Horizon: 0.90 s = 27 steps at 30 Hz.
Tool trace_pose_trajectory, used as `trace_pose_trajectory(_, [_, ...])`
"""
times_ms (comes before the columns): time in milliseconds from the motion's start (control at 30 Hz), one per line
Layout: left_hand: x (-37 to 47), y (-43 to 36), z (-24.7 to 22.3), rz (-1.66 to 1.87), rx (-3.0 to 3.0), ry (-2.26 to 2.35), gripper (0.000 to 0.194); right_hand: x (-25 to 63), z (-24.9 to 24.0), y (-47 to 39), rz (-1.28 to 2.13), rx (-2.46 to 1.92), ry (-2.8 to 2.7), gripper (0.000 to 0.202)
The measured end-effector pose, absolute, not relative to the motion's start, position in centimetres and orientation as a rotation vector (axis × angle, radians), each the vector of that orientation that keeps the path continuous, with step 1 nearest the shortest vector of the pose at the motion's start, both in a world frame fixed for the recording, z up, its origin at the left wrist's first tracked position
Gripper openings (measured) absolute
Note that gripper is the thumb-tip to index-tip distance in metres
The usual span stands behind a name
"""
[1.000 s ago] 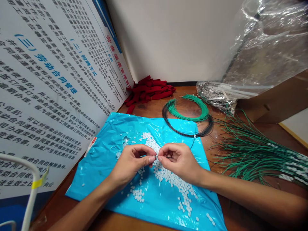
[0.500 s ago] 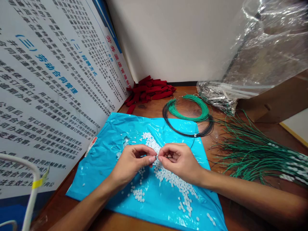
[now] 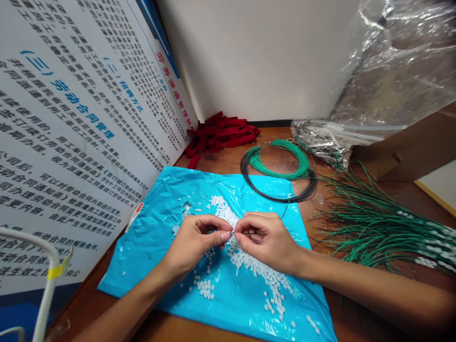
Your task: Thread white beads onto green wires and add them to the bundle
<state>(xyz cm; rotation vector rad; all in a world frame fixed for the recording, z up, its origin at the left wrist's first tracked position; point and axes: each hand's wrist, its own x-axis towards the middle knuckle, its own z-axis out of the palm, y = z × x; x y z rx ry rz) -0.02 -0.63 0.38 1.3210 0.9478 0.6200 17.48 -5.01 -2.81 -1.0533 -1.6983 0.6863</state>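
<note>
My left hand (image 3: 201, 240) and my right hand (image 3: 265, 240) meet fingertip to fingertip above a blue plastic sheet (image 3: 142, 266). Thumb and forefinger of the left are pinched on something too small to make out. The right hand is closed on a thin dark wire, part of which shows beyond its knuckles near a small white piece (image 3: 289, 195). Many small white beads (image 3: 256, 267) lie scattered on the sheet under and around both hands.
Behind the sheet are a green wire coil (image 3: 281, 173), a black wire coil (image 3: 260, 192) and red pieces (image 3: 224, 135). Green wires (image 3: 374, 228) with white ends spread at right, below a cardboard box (image 3: 402, 152) and plastic bag (image 3: 320, 142). A printed board (image 3: 81, 133) stands left.
Both hands stay nearly in place. The loose wire end behind my right hand has shifted slightly.
</note>
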Motion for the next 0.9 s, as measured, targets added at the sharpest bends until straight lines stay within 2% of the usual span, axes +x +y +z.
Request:
trace_pose_trajectory(433, [0.05, -0.73, 0.27, 0.592, 1.276, 0.938, 0.009, 17.57, -2.74, -5.09, 0.568, -0.977, -1.758, 0.007])
trace_pose_trajectory(900, [0.02, -0.77, 0.27, 0.568, 1.303, 0.924, 0.009, 17.51, -2.73, -5.2, 0.655, -0.995, -1.73, 0.008])
